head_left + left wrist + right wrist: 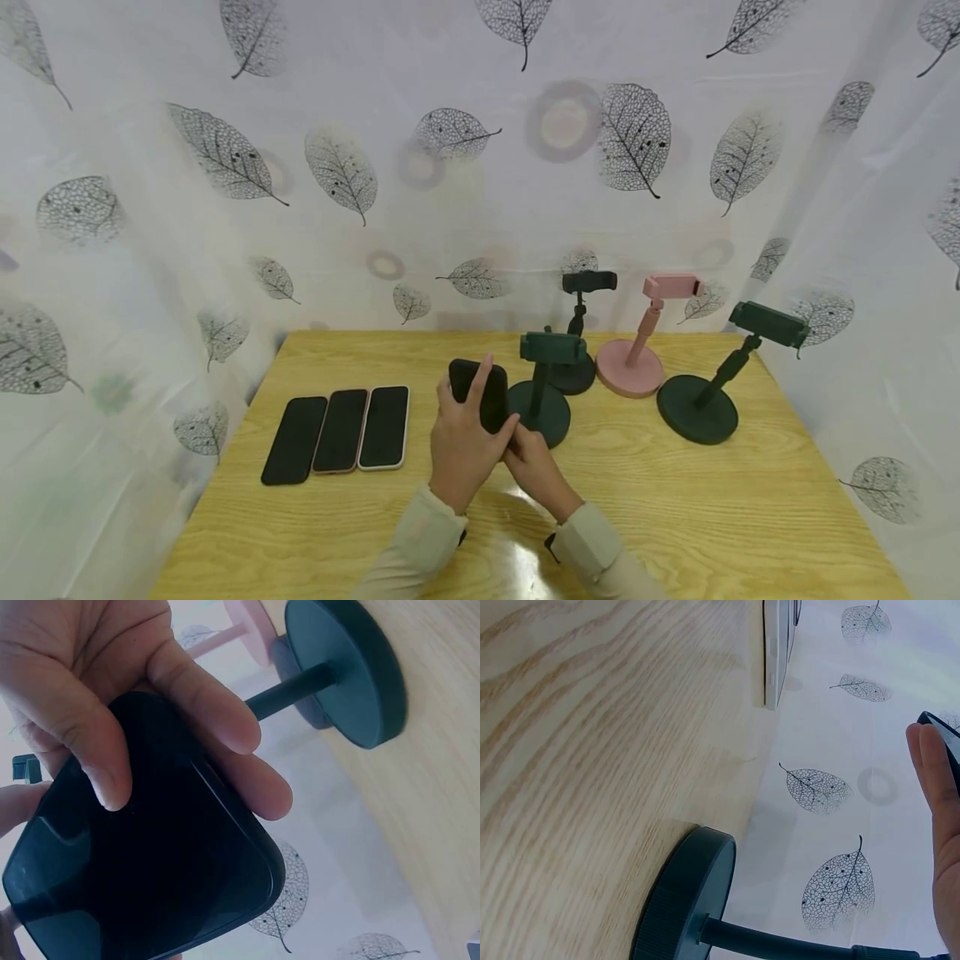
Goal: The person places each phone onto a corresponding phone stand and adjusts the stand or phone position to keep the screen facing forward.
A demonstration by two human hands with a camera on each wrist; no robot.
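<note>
A black smartphone [492,398] is held up over the table between both hands. My left hand [463,446] grips it, with one finger lying across its dark face in the head view. In the left wrist view, the left thumb [109,769] presses on the glossy side of the phone [172,855], and other fingers wrap its edge. At the phone's lower right corner, my right hand [542,473] pinches it with bent fingers. Just beyond the phone stands a dark green phone stand [553,348] with a round base. In the right wrist view the phone [949,742] shows only at the right edge.
Three phones lie side by side at left: a black one [295,440], one with a pinkish edge [341,432] and a white-edged one [385,427]. Behind are a black stand [589,282] and a pink stand [630,367]; another green stand [697,408] is at right. A leaf-print curtain [465,200] backs the table.
</note>
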